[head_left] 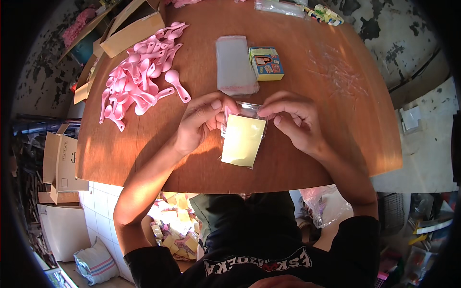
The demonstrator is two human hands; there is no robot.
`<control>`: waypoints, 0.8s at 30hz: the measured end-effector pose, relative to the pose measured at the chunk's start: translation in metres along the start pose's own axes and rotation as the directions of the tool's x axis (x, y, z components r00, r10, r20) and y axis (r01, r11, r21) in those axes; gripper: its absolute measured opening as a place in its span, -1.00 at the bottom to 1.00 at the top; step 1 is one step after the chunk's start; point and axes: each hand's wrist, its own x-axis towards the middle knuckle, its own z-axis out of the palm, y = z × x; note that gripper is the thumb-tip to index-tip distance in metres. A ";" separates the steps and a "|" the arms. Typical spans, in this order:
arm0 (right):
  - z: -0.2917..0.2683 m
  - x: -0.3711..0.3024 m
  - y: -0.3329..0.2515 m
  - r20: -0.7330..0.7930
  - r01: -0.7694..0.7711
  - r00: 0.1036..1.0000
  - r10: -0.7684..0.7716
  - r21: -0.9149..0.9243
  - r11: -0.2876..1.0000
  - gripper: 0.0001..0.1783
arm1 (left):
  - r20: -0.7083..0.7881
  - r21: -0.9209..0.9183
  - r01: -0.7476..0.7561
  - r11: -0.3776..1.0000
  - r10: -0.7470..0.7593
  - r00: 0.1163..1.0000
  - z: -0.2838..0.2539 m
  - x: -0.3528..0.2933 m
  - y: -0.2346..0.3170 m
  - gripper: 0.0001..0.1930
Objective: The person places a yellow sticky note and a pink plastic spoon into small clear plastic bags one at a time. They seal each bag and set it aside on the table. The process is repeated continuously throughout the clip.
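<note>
Over the near part of the table, a clear plastic bag (250, 110) with a pale yellow card (243, 141) in it hangs between my hands. My left hand (200, 121) is closed on the bag's upper left edge. Something pink shows beside those fingers, mostly hidden. At the upper right corner, my right hand (297, 122) pinches the bag's mouth between thumb and fingers. Just beyond lie a stack of clear plastic bags (235, 62) and a stack of printed cards (267, 63) with yellow edges. To the left spreads a heap of pink plastic spoons (139, 79).
Strips of clear film (338, 72) lie on the wooden table (307, 165) at the right. Open cardboard boxes (134, 33) stand at the far left edge. Below the table's near edge is a pile of packed yellow cards (177, 221). A white sack (96, 261) sits on the floor.
</note>
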 end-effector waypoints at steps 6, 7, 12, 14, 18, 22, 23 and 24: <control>0.004 0.001 0.001 -0.014 0.078 0.997 -0.079 -0.041 0.996 -0.85 | -0.024 0.361 -0.080 0.929 0.095 0.995 0.007 0.001 -0.002 -0.85; 0.005 0.001 0.002 -0.018 0.085 0.996 -0.086 -0.056 0.995 -0.88 | -0.020 0.387 -0.078 0.919 0.093 0.995 0.009 0.001 -0.001 -0.85; 0.009 0.001 0.001 -0.030 0.054 0.998 -0.054 0.007 0.999 -0.79 | -0.069 0.387 -0.027 0.922 0.058 0.996 0.012 0.002 0.004 -0.85; 0.011 0.001 0.000 -0.010 0.041 0.999 -0.040 0.020 0.999 -0.69 | -0.083 0.393 -0.014 0.919 0.051 0.995 0.009 0.001 0.005 -0.85; 0.014 -0.003 -0.001 -0.013 -0.073 0.997 0.075 0.125 0.989 -0.63 | -0.070 0.316 0.003 0.949 0.021 0.997 0.003 0.002 0.003 -0.79; 0.014 -0.003 -0.004 -0.026 -0.157 0.986 0.166 0.200 0.967 -0.63 | -0.010 0.410 -0.103 0.906 0.117 0.993 0.009 0.007 0.003 -0.61; 0.014 -0.004 -0.003 -0.028 -0.163 0.985 0.172 0.209 0.964 -0.64 | -0.007 0.414 -0.104 0.904 0.117 0.993 0.010 0.007 0.003 -0.61; 0.014 -0.004 -0.003 -0.030 -0.157 0.986 0.167 0.212 0.965 -0.64 | 0.005 0.421 -0.095 0.902 0.102 0.995 0.012 0.007 0.003 -0.52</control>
